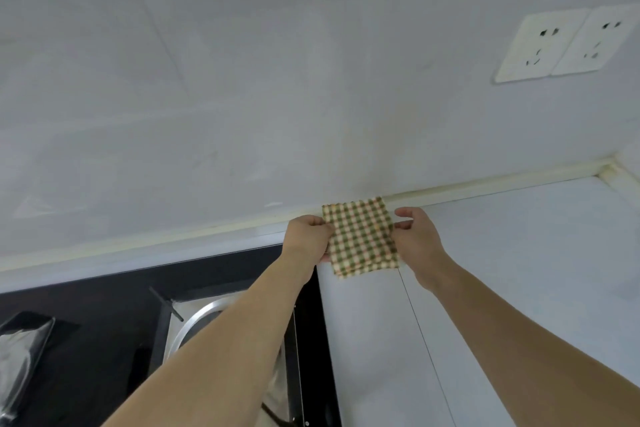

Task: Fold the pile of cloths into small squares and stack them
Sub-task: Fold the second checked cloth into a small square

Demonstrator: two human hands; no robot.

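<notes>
A checked cloth, green and cream, already folded to a small near-square, lies on the white desk with its far edge against the seam at the foot of the wall. Its slightly longer axis runs away from the person, tilted a little to the right. It sits directly between the two hands, equally near to both. The left hand has curled fingers pinching the left edge; the right hand touches the right edge with fingers bent, though whether they truly pinch it is hard to tell. A black hob lies left, and twin wall sockets upper right. No stack or further cloths are visible.
</notes>
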